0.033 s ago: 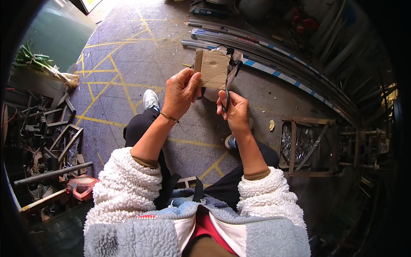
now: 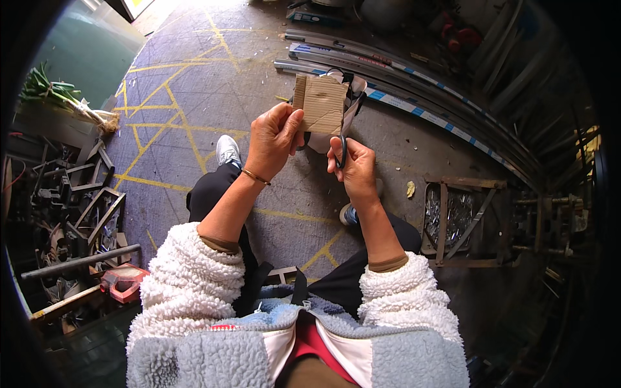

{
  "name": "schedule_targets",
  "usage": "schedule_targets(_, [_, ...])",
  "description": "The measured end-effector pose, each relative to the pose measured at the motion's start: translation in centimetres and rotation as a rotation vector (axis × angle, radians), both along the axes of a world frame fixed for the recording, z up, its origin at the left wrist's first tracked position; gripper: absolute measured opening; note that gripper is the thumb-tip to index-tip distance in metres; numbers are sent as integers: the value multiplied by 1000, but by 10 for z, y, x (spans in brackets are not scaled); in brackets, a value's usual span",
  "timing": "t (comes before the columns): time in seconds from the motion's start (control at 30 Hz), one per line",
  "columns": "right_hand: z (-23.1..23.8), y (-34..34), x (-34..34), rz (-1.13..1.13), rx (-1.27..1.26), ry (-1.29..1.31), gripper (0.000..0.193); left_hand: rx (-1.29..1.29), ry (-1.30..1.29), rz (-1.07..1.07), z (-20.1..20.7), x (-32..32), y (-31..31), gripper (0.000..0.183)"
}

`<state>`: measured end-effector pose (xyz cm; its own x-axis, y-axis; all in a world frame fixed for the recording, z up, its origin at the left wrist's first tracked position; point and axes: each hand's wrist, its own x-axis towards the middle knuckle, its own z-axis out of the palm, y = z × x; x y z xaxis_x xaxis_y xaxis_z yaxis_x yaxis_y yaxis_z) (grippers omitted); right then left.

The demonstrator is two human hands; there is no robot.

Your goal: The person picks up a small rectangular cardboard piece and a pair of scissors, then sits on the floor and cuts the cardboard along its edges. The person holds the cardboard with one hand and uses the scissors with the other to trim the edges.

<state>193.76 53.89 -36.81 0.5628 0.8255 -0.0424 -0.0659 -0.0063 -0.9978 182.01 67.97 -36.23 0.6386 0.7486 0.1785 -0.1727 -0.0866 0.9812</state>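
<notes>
Pinched in my left hand [image 2: 275, 136] is a piece of brown corrugated cardboard [image 2: 321, 102], held up by its lower left corner with a folded strip along its left side. My right hand [image 2: 357, 169] is closed round the dark handle of a pair of scissors [image 2: 342, 155]. The scissors meet the cardboard's lower right corner; most of the blades cannot be made out. Behind the cardboard, partly hidden, is a pale and black bag-like thing [image 2: 353, 103] near the floor.
Long metal bars [image 2: 414, 107] with blue-and-white wrapping lie at the far right. A rusty metal frame [image 2: 444, 220] stands near my right knee. To the left are heaped metal pieces [image 2: 97, 213], a red plastic container [image 2: 124, 282] and leafy green onions [image 2: 58, 94].
</notes>
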Motion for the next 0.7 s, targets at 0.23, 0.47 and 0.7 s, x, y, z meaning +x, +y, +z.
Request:
schedule_targets(0.23, [7, -1, 0, 5, -12, -3, 49, 0, 45, -6, 2, 0, -1, 23])
schedule_targets(0.47, [8, -2, 5, 12, -8, -45, 52, 6, 57, -55, 2, 0, -4, 23])
schedule_targets(0.7, [7, -3, 8, -1, 0, -43, 53, 2, 45, -77, 0, 0, -5, 23])
